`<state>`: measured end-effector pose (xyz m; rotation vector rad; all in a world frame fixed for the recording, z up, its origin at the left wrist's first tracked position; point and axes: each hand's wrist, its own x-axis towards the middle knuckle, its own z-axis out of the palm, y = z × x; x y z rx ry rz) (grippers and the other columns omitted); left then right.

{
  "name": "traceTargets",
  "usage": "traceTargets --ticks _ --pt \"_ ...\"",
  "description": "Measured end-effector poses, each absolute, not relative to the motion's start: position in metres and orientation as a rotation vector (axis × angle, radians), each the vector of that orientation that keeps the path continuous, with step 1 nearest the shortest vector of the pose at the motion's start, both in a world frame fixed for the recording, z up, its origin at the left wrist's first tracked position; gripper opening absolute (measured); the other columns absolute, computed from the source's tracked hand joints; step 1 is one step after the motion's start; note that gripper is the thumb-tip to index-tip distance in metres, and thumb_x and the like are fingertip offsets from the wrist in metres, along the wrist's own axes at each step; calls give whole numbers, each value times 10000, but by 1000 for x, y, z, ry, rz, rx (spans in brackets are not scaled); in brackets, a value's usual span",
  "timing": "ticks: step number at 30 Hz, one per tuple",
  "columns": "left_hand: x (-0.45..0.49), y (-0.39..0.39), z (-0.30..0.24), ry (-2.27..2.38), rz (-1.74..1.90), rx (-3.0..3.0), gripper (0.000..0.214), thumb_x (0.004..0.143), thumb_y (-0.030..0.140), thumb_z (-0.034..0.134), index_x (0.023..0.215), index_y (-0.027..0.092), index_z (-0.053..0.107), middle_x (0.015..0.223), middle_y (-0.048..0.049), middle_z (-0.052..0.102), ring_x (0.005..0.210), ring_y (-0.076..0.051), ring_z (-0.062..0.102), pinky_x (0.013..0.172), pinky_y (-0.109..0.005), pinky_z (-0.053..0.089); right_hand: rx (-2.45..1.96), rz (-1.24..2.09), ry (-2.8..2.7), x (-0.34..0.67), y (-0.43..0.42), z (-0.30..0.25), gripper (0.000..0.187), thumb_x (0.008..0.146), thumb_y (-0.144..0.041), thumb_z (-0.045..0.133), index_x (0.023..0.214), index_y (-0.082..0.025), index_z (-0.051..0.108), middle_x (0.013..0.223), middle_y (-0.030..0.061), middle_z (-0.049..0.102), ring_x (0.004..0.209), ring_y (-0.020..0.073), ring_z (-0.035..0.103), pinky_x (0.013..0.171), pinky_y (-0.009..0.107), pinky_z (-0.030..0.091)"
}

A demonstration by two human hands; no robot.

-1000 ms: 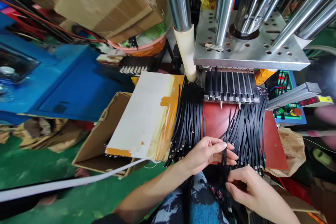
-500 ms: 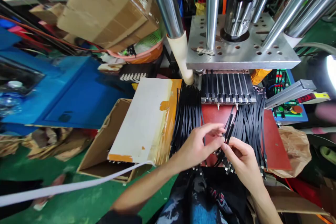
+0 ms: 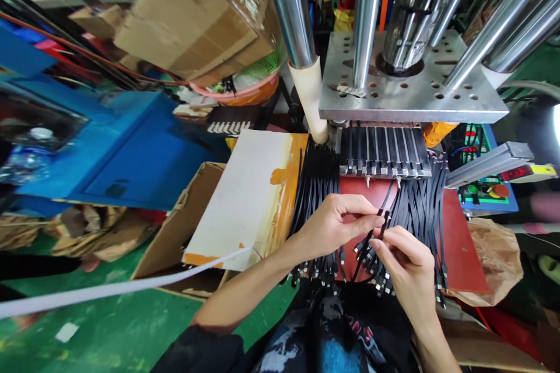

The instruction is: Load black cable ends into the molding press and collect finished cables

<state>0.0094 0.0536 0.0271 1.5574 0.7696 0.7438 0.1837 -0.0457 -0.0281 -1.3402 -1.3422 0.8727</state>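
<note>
Thumb and fingers of my left hand (image 3: 339, 222) are pinched on a black flat cable (image 3: 387, 197) near its connector end. Close beside it, my right hand (image 3: 409, 253) also pinches black cable at the connectors; its fingertips partly hide the grip. How many cables lie between the fingers is hard to tell. Under and behind my right hand spreads a bundle of black cables (image 3: 422, 204) with metal-tipped plugs. Another bundle (image 3: 318, 186) lies left of my left hand. Both rest on a red board (image 3: 464, 245). Beyond them is a slotted metal fixture (image 3: 385, 151) with black cables lying in it.
A steel press plate (image 3: 413, 106) on thick columns hangs over the fixture. To the left, a white taped board (image 3: 236, 198) lies across an open cardboard box (image 3: 175, 245). A control box with buttons (image 3: 490, 191) and a crumpled brown bag (image 3: 496, 253) are at the right.
My left fingers have closed onto the cable's connector end, and the hands stay close together. The whole view has shifted slightly, with the scene appearing further right.
</note>
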Motion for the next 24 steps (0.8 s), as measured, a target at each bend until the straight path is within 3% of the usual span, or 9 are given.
traceTargets --ticks 3,7,13,15,19,24 --pt "9 54 28 778 756 1636 338 992 468 708 866 170 807 899 -74 765 815 -181 704 742 -285 530 -1345 910 -1358 178 -36 -22 262 973 -309 722 743 -212 642 681 -29 502 589 124 457 555 264 386" --pt "10 59 27 822 895 1820 225 1030 316 659 890 182 775 883 -44 733 831 -162 685 786 -282 539 -1379 1001 -1348 171 -32 -28 326 983 -360 692 712 -209 591 667 -34 483 600 124 445 563 260 378" --pt "13 127 -3 1223 1239 2078 150 1013 237 669 901 181 752 1272 -104 694 1230 -221 661 1149 -401 492 -1364 1648 -1510 181 -37 -34 360 1020 -446 608 736 -225 604 713 -7 587 626 166 578 563 279 454" --pt "19 158 -16 1297 1156 2153 132 1004 229 679 925 173 769 1297 -118 701 1275 -252 646 1177 -452 473 -1381 1574 -1625 201 -16 -19 394 1014 -469 624 716 -212 612 697 -4 609 648 162 593 588 269 463" --pt "34 204 -31 1388 965 2192 177 1037 245 628 1009 144 771 1077 -112 787 1119 -264 713 1075 -435 539 -1410 1219 -1685 238 66 14 458 953 -556 706 680 -196 630 571 -22 592 530 123 533 537 243 424" --pt "24 193 -34 1290 1107 2280 374 1098 300 497 1420 137 596 1428 -183 673 1371 -282 626 1190 -477 490 -1410 1085 -1737 242 159 15 467 922 -644 697 837 -186 730 526 -32 566 455 115 474 469 244 341"
